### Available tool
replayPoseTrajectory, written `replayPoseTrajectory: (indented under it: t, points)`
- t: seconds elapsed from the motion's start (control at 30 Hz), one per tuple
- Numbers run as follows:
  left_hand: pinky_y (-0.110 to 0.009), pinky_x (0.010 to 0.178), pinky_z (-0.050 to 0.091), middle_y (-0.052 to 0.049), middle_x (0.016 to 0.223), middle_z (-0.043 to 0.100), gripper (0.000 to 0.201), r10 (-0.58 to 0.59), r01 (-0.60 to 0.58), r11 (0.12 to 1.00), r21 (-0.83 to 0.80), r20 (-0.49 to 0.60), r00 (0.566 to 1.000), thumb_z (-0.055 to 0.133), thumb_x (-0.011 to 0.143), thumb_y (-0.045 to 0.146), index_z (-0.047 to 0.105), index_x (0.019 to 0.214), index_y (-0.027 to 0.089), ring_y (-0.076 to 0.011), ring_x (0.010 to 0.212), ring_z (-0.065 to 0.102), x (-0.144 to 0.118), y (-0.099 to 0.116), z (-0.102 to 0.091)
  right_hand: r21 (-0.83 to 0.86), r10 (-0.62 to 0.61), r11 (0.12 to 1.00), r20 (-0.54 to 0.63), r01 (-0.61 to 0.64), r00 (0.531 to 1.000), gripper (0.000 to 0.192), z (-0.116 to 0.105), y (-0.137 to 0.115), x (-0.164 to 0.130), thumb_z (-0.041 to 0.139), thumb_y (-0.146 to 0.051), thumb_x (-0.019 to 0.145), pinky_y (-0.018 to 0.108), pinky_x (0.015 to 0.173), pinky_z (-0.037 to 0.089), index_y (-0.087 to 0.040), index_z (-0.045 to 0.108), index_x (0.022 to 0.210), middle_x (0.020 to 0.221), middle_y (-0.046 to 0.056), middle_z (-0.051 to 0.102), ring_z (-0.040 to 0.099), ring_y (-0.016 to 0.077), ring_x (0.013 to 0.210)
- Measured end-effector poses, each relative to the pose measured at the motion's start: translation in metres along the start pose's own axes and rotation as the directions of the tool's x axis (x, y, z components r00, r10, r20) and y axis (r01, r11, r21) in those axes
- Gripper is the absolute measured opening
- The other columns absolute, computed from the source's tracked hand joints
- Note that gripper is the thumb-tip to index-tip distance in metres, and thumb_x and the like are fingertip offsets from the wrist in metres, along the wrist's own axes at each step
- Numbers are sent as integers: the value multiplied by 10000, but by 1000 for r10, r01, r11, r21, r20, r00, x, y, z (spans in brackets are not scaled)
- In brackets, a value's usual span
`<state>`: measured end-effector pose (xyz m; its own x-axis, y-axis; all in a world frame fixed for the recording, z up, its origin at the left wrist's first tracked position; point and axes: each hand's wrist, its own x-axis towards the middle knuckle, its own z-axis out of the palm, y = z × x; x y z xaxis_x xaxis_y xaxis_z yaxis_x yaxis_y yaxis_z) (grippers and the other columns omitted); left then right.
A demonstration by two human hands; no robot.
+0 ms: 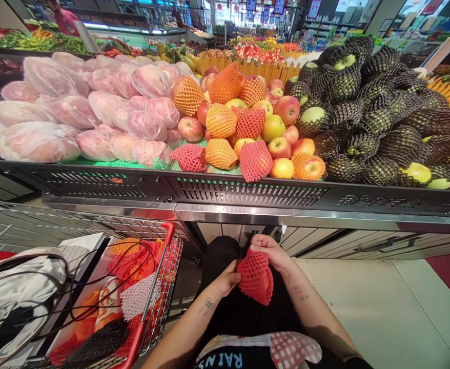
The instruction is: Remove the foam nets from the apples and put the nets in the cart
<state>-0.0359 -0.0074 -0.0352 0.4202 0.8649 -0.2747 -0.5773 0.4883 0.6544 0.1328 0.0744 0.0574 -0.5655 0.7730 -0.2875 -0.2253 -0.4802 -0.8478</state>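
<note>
Head view — left hand [228, 279], right hand [269, 249] both pinching one red foam net [256, 277].

The red foam net [256, 277] covered whatever sat inside it, and it hid the fingertips of the left hand [230, 279] and part of the right hand [268, 249], so neither grip could be read in full. Both forearms were cut off by the bottom edge. The shopping cart [159, 302] ran out of the picture at the left and bottom, its contents a tangle of nets too jumbled to count. The black-netted fruit [382, 118] were cut off at the right edge. Signs far back were too small and blurred to read.
</note>
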Motion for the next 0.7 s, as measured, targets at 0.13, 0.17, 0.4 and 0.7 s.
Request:
replayPoseTrajectory:
  t: [0.13, 0.17, 0.4, 0.7]
  points:
    - [-446, 994, 463, -94, 1045, 755, 676, 40, -42, 999, -18, -73, 997, 843, 577, 604, 704, 1098, 196, -312, 1057, 669, 0, 10, 6, 16, -38, 999, -125, 41, 991, 301, 13, 14, 4, 852, -416, 664, 218, 612, 423, -181, 679, 739, 695, -34, 663, 551, 93, 604]
    - [-445, 1002, 459, -98, 1083, 751, 707, 69, -70, 997, -9, -75, 995, 825, 576, 640, 703, 1116, 201, -316, 1081, 661, -1, 14, 8, 25, -31, 999, -121, 34, 992, 322, 13, 17, 1, 796, -485, 723, 236, 675, 455, -185, 705, 798, 761, -12, 693, 595, 113, 673]
    - [-374, 900, 475, -121, 1031, 775, 737, 183, -164, 932, 322, -27, 983, 776, 605, 697, 747, 1097, 149, -302, 980, 678, -3, 42, 16, 176, 56, 983, -51, -47, 997, 579, 0, 40, -36, 836, -538, 625, 440, 1014, 461, -250, 714, 1113, 1110, 77, 752, 667, 265, 1071]
    - [-323, 773, 453, -85, 882, 715, 701, 265, -222, 868, 443, -36, 964, 699, 674, 727, 728, 1051, 137, -243, 830, 623, 0, 39, 33, 250, 36, 968, -112, -7, 993, 686, 4, 55, -42, 771, -133, 600, 394, 903, 541, -300, 637, 1251, 1157, 39, 748, 701, 223, 958]
